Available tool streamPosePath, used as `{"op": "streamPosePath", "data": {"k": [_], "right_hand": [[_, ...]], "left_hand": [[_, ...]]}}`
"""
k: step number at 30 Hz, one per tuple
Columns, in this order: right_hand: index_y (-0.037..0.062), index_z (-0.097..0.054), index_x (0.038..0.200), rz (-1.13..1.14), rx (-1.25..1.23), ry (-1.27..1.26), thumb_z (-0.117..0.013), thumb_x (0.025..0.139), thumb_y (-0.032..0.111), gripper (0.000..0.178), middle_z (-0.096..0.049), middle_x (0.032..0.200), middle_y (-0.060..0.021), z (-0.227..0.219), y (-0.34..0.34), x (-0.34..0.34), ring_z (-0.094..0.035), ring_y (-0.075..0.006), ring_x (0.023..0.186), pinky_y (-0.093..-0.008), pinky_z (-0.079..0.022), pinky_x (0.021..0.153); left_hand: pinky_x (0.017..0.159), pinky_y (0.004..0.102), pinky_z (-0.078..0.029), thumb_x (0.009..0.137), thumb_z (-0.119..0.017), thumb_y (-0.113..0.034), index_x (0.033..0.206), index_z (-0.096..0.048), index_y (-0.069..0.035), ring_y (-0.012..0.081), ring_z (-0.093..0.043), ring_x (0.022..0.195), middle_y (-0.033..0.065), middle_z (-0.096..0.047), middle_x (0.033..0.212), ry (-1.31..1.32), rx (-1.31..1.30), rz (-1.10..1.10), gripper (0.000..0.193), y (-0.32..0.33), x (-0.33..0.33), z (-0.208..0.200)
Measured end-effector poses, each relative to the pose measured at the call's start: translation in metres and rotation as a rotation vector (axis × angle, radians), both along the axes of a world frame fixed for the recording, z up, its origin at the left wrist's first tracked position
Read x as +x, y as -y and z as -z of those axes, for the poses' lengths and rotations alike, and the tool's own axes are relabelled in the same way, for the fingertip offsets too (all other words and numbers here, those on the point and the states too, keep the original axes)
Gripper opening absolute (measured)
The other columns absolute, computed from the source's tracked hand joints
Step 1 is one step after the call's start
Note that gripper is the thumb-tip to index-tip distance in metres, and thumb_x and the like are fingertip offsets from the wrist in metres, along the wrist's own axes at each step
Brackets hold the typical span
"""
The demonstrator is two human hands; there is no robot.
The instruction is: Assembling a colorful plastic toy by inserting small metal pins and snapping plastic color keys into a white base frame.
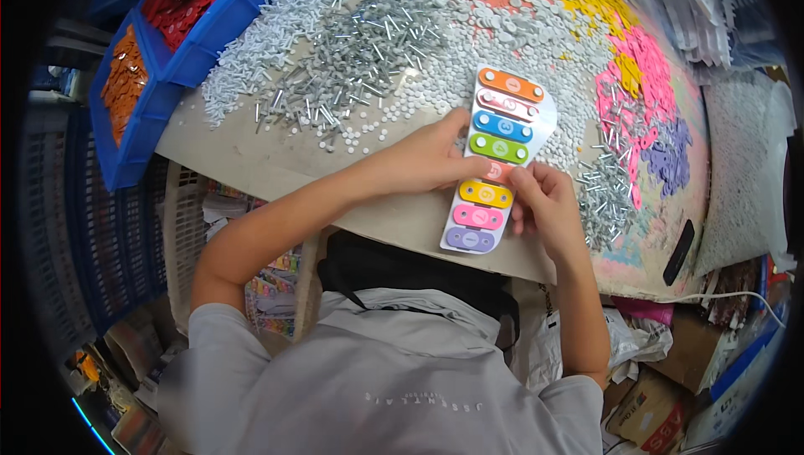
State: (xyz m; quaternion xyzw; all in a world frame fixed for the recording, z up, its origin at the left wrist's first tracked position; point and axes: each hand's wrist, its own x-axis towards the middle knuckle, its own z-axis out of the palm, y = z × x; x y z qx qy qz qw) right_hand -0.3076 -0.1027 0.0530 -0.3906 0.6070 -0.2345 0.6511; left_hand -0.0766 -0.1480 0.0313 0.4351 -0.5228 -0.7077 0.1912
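Red strip (497, 173) lies crosswise on the long card (543, 124), between left hand (429, 153) and right hand (550, 198), each grip clamped on the card.

white card (544, 116) w/ 8 diff color strips (499, 148), tilted a bit, just rt of ctr; top 4 got white caps each end, btm 3 show greyish dots

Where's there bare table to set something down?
Bare tabletop shows at left, between silver pins and the left forearm; a stained patch lies right, between more pins and a black oblong object. Beyond the card of coloured strips, white caps crowd the tabletop.
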Motion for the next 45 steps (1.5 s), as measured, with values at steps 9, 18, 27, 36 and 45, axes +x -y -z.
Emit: {"op": "streamPosePath", "data": {"k": [9,18,27,36,45], "right_hand": [[0.0043,-0.061,0.087,0.013,0.019,-0.012,-0.063,0.103,0.034,0.034,-0.056,0.059,0.0000,0.001,-0.002,0.003,-0.051,-0.0078,0.043,-0.0212,-0.036,0.040],[0.0034,-0.060,0.087,0.117,-0.121,0.023,-0.057,0.106,0.028,0.032,-0.052,0.057,0.0007,0.013,-0.014,0.009,-0.050,-0.0075,0.043,-0.0212,-0.036,0.040],[0.0070,-0.050,0.095,0.461,-0.424,0.144,-0.052,0.108,0.022,0.020,-0.044,0.060,0.0015,0.030,-0.037,0.012,-0.044,-0.0060,0.049,-0.0219,-0.036,0.044],[0.0028,-0.064,0.104,0.198,-0.752,-0.315,-0.063,0.100,0.010,0.009,-0.064,0.076,-0.0057,0.016,-0.028,-0.011,-0.061,-0.0148,0.065,-0.0274,-0.046,0.058],[0.0015,-0.067,0.106,0.258,-1.028,-1.263,-0.066,0.093,0.010,0.015,-0.068,0.096,-0.0158,0.010,0.036,-0.173,-0.065,-0.0342,0.090,-0.0436,-0.051,0.078]], "left_hand": [[0.072,0.0255,-0.056,0.093,-0.078,-0.032,0.139,-0.038,0.004,0.0112,-0.070,0.088,0.0126,-0.066,0.115,-0.242,-0.102,0.023,0.071,0.004,-0.009,0.023],[0.059,0.0268,-0.044,0.100,-0.068,-0.031,0.133,-0.044,0.001,0.0068,-0.059,0.073,0.0047,-0.065,0.076,0.036,-0.154,0.086,0.052,-0.003,0.011,-0.008],[0.077,0.0364,-0.051,0.089,-0.072,-0.010,0.095,-0.074,-0.004,0.0285,-0.065,0.090,0.0109,-0.066,0.093,0.924,-1.198,-0.507,0.009,0.027,0.147,-0.016],[0.083,0.0427,-0.045,0.080,-0.073,-0.003,0.089,-0.070,-0.004,0.0321,-0.058,0.093,0.0118,-0.059,0.095,1.098,-1.297,-0.292,0.009,0.036,0.189,0.008],[0.094,0.0382,-0.044,0.086,-0.069,-0.002,0.092,-0.063,-0.001,0.0290,-0.058,0.104,0.0116,-0.059,0.105,0.921,-1.210,-0.551,0.009,0.033,0.195,0.018]]}}
